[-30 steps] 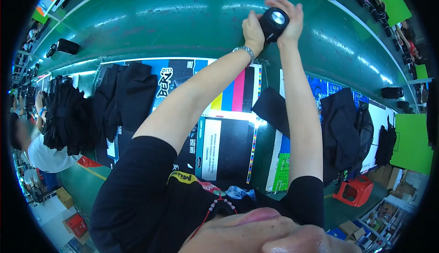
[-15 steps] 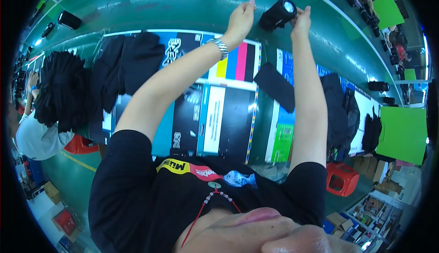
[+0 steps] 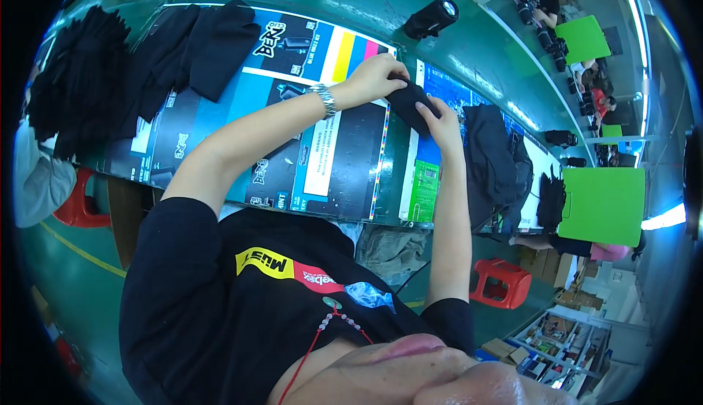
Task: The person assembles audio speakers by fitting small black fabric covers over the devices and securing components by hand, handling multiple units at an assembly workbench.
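Note:
A black rectangular cloth piece (image 3: 413, 109) lies at the middle of the bench, with both hands on it. My left hand (image 3: 372, 80), with a metal watch on its wrist, pinches the cloth's far left edge. On the cloth's right side, my right hand (image 3: 444, 125) grips it between thumb and fingers; some of those fingers are hidden. Whether the cloth is open like a pouch I cannot tell. Just beyond the hands lies a black cylindrical device (image 3: 432, 19) with a shiny round end, touched by neither hand.
Piles of black cloth (image 3: 77, 75) and flat black pieces (image 3: 220, 46) cover the left bench. Printed sheets (image 3: 329, 156) lie under my left arm. More black cloth (image 3: 489, 160) sits right of my right arm. A red stool (image 3: 501, 286) stands below; people work at the far right.
Both hands have come back from around the black cylindrical device to the black cloth piece and taken hold of it. The device stays on the bench. The whole view has shifted.

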### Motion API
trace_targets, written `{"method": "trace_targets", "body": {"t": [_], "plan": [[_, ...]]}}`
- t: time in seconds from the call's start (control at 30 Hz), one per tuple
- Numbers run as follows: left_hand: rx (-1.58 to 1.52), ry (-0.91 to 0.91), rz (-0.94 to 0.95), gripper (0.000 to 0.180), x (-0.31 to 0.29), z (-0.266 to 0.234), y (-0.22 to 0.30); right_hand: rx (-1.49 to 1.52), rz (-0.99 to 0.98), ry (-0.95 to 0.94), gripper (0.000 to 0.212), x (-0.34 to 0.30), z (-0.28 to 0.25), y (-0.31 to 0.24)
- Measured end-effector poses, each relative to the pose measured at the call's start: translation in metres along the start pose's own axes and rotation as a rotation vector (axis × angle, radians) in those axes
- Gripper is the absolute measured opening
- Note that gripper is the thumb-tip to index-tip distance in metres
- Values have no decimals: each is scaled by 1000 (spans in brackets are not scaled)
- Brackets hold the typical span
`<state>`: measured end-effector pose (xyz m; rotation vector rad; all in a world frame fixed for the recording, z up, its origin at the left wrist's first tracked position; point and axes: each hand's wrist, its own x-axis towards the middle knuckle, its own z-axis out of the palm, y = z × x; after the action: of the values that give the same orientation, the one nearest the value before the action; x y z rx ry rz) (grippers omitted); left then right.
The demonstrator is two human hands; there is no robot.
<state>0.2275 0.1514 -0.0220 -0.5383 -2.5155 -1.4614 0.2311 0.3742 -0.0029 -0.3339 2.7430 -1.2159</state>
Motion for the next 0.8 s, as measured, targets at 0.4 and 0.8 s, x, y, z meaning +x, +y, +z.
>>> {"method": "trace_targets", "body": {"t": [0.4,0.8], "plan": [[-674,385,-267,35,-104,-90,9,617,-101,114,24,-24,116,-100],[-118,282,-227,39,-107,-84,2,317,-264,219,38,-28,130,-104]]}}
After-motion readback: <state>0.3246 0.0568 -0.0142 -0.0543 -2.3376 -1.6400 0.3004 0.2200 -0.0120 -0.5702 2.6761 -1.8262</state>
